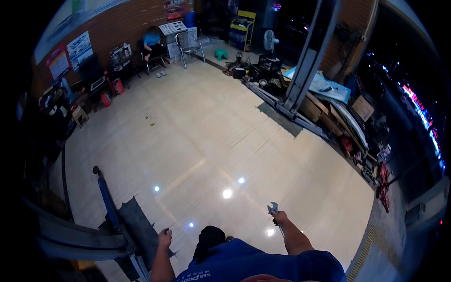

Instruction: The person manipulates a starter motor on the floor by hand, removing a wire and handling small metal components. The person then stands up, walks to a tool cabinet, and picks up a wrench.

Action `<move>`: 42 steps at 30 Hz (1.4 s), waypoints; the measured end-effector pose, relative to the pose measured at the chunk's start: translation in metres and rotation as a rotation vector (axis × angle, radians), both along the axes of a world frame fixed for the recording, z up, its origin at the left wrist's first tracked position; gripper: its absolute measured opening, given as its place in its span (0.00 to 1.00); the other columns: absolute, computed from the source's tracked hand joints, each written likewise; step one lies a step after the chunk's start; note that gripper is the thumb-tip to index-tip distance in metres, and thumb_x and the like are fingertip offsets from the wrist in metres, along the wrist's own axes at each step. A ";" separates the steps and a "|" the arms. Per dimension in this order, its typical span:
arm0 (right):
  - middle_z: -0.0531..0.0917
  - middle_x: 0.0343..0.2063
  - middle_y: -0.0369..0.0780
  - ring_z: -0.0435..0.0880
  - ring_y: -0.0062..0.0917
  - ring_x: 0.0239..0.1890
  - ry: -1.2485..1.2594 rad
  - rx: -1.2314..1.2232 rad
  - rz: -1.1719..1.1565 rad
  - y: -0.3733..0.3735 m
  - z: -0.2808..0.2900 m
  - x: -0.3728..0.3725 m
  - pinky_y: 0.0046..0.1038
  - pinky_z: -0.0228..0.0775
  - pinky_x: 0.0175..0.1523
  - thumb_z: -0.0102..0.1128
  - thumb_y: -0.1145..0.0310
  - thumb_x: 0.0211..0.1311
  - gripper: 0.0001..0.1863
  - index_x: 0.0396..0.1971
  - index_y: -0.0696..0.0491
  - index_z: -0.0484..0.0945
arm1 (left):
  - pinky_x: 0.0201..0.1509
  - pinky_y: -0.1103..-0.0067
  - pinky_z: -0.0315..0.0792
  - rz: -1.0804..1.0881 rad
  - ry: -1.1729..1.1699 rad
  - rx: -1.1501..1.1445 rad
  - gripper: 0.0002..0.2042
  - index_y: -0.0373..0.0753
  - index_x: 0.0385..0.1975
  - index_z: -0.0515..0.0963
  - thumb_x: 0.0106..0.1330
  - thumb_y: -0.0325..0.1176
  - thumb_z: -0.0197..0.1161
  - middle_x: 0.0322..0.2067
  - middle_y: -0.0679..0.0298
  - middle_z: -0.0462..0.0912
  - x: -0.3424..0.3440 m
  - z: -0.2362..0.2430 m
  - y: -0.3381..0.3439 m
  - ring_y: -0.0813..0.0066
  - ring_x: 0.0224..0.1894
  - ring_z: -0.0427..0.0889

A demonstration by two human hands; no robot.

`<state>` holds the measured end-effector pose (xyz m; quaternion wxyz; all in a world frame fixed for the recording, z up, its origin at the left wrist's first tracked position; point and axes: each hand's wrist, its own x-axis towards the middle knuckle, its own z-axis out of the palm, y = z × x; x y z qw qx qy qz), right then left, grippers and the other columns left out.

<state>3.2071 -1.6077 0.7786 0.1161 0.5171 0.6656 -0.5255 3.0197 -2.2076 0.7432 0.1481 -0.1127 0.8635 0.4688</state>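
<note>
An adjustable wrench [273, 207] with a silver jaw is gripped in my right hand [280, 217], held out over the pale floor to the right of my body. Its head sticks out past my fingers, and part of the handle shows below them. My left hand [164, 237] hangs low on the left, beside the blue-armed lift post. Its fingers are curled closed; a small dark bit shows at their tip, too small to name.
A lift post [305, 61] stands at the far right beside piled cardboard and panels [324, 89]. The near lift's blue arm [107, 197] reaches across the floor at left. A person [151, 42] sits by a metal chair [189, 44] at the back. A green stool [221, 54] stands nearby.
</note>
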 end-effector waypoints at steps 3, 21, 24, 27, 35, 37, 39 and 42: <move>0.80 0.21 0.45 0.77 0.28 0.17 -0.007 -0.011 0.111 0.028 -0.017 -0.081 0.30 0.72 0.22 0.55 0.48 0.60 0.26 0.32 0.62 0.76 | 0.24 0.72 0.71 0.099 -0.311 0.012 0.15 0.33 0.35 0.79 0.61 0.41 0.58 0.25 0.55 0.80 0.016 -0.036 -0.008 0.69 0.21 0.79; 0.81 0.21 0.45 0.81 0.29 0.23 -0.348 0.208 0.436 0.102 -0.023 -0.322 0.31 0.72 0.30 0.50 0.43 0.61 0.30 0.30 0.60 0.78 | 0.55 0.68 0.69 -0.269 -0.035 -0.428 0.22 0.32 0.42 0.78 0.57 0.46 0.57 0.43 0.47 0.79 -0.543 -0.077 0.151 0.51 0.49 0.77; 0.81 0.20 0.45 0.81 0.30 0.23 -0.330 0.162 0.413 0.136 -0.030 -0.391 0.31 0.71 0.29 0.49 0.44 0.62 0.28 0.31 0.60 0.78 | 0.55 0.70 0.69 -0.262 0.035 -0.245 0.23 0.33 0.46 0.76 0.58 0.45 0.59 0.46 0.46 0.78 -0.664 -0.024 0.261 0.53 0.49 0.77; 0.79 0.17 0.44 0.77 0.29 0.18 -0.248 -0.112 0.151 0.170 -0.044 -0.481 0.31 0.68 0.24 0.52 0.49 0.62 0.24 0.28 0.59 0.76 | 0.55 0.71 0.70 -0.266 0.044 -0.131 0.23 0.32 0.48 0.75 0.59 0.44 0.59 0.45 0.45 0.78 -0.743 -0.006 0.337 0.54 0.49 0.77; 0.77 0.17 0.43 0.76 0.29 0.16 -0.208 -0.014 0.102 0.305 -0.087 -0.746 0.32 0.71 0.21 0.49 0.54 0.66 0.21 0.32 0.61 0.75 | 0.30 0.69 0.74 -0.086 -0.499 -0.079 0.22 0.35 0.49 0.73 0.61 0.45 0.57 0.34 0.57 0.79 -0.807 -0.026 0.348 0.64 0.31 0.79; 0.77 0.17 0.43 0.75 0.29 0.14 -0.173 0.013 0.085 0.327 -0.080 -0.806 0.32 0.71 0.20 0.49 0.54 0.66 0.21 0.35 0.61 0.74 | 0.29 0.68 0.72 0.020 -0.610 -0.105 0.21 0.38 0.51 0.72 0.63 0.45 0.56 0.33 0.61 0.77 -0.812 -0.032 0.328 0.65 0.31 0.77; 0.76 0.16 0.43 0.74 0.28 0.12 -0.125 0.005 0.053 0.348 -0.065 -0.869 0.32 0.69 0.18 0.50 0.54 0.66 0.21 0.38 0.61 0.72 | 0.31 0.64 0.73 0.124 -0.714 -0.077 0.21 0.37 0.52 0.70 0.64 0.45 0.56 0.37 0.58 0.77 -0.822 -0.032 0.326 0.61 0.33 0.77; 0.76 0.16 0.43 0.73 0.28 0.11 -0.083 -0.016 0.045 0.371 -0.063 -0.947 0.31 0.69 0.17 0.50 0.54 0.65 0.21 0.37 0.60 0.72 | 0.33 0.59 0.74 0.290 -0.786 -0.072 0.20 0.36 0.46 0.73 0.63 0.45 0.57 0.35 0.55 0.78 -0.838 -0.045 0.331 0.57 0.31 0.78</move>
